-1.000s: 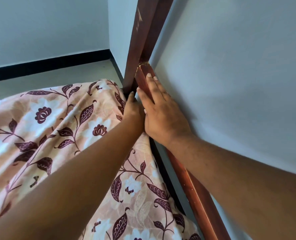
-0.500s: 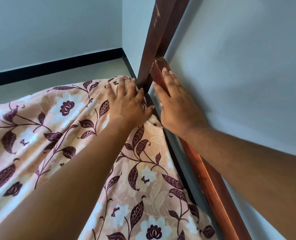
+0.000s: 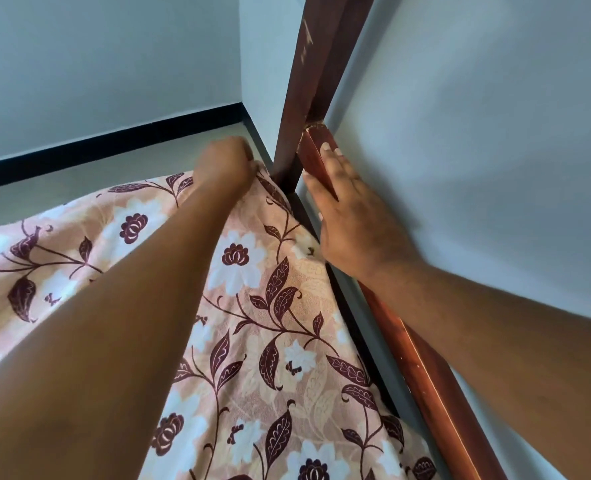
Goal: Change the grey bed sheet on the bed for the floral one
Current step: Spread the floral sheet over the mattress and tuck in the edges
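The floral sheet [image 3: 270, 306], peach with maroon leaves and white flowers, covers the mattress up to the far corner. My left hand [image 3: 223, 161] reaches over that corner beside the bedpost, its fingers curled down over the sheet's edge and hidden from view. My right hand [image 3: 349, 216] lies flat with straight fingers on the red-brown wooden side rail [image 3: 422, 372], close to the post. No grey sheet is in view.
A dark wooden bedpost [image 3: 308, 81] rises at the corner. A pale wall [image 3: 477, 150] runs tight along the rail on the right. Beyond the bed lie a strip of grey floor [image 3: 79, 168] and a black skirting.
My left hand has moved from lying flat on the sheet near the post to the far corner edge, fingers now curled over it. My right hand stays on the rail.
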{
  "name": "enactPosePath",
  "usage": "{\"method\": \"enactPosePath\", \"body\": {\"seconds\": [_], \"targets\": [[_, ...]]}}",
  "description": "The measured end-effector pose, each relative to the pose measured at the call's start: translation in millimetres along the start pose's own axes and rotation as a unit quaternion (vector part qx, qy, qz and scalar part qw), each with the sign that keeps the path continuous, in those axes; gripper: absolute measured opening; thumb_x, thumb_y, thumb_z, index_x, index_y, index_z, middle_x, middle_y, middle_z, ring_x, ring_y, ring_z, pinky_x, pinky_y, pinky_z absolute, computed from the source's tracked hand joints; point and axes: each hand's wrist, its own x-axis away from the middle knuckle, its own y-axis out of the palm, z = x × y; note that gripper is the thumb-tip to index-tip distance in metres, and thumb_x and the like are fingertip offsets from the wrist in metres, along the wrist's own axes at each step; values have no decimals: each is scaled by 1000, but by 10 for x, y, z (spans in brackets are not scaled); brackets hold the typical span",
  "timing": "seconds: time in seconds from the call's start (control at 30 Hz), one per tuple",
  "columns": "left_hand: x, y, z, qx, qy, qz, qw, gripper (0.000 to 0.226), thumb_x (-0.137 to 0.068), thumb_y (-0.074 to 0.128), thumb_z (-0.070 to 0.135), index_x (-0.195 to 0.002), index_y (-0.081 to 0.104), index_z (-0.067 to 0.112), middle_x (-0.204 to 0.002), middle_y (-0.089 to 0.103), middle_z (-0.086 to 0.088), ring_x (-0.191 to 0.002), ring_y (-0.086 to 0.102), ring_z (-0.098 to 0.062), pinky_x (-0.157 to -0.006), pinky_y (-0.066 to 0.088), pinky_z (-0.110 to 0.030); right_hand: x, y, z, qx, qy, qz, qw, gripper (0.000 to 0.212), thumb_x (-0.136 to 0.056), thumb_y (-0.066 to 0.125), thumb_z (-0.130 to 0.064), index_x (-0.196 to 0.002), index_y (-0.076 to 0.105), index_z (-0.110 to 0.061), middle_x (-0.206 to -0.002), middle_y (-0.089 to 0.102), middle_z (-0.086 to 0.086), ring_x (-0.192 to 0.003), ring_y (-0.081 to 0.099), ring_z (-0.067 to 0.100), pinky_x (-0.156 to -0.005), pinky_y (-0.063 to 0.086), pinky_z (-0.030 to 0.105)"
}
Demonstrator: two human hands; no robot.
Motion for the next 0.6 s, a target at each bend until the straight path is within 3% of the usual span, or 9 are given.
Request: {"method": "enactPosePath", "body": {"seconds": [0.1, 0.17, 0.27, 0.33, 0.47, 0.6], "targets": [[-42, 2, 105, -2, 25, 34, 999, 18, -99, 60, 26, -111, 69, 15, -108, 70, -12, -97, 66, -32, -82, 57, -41, 10, -34, -10, -7, -4, -3, 1000, 70, -88, 26, -29, -156, 37, -14, -168, 13, 18, -156, 14, 33, -120, 32, 51], [-37, 38, 125, -7, 28, 51, 998, 21, -102, 56, 29, -115, 65, 15, -108, 69, -13, -97, 66, -32, -86, 56, -43, 13, -29, -11, -7, -4, -2, 1000, 69, -88, 29, -26, -155, 38, -14, -168, 14, 18, -156, 15, 33, -120, 33, 52], [131, 122, 95, -37, 58, 122, 990, 36, -104, 46, 40, -130, 55, 17, -138, 58, -13, -132, 51, -31, -115, 33, -49, 14, 3, -2, -3, -1, 3, 1000, 65, -90, 43, -17, -155, 39, -14, -168, 15, 17, -156, 15, 33, -120, 34, 51], [366, 161, 102, -48, 64, 152, 985, 48, -103, 39, 49, -139, 49, 20, -154, 45, -7, -147, 33, -30, -120, 20, -53, -1, 26, 9, -2, -2, 7, 1000, 65, -89, 50, -12, -154, 40, -15, -168, 15, 17, -155, 16, 32, -119, 34, 51], [705, 318, 26, -161, 78, 51, 982, 76, -93, 14, 76, -150, 35, 30, -162, 30, -3, -152, 16, -35, -120, 8, -63, -12, 24, 3, -3, -4, 4, 1000, 66, -90, 52, -14, -154, 40, -16, -169, 14, 15, -156, 15, 31, -119, 35, 49], [520, 349, 30, -220, 94, 0, 971, 81, -87, 5, 80, -153, 31, 39, -166, 22, -3, -153, 10, -36, -116, 4, -70, -1, 17, 11, 6, -9, 13, 1000, 69, -89, 57, -9, -155, 38, -15, -169, 14, 15, -156, 16, 31, -120, 35, 48]]}}
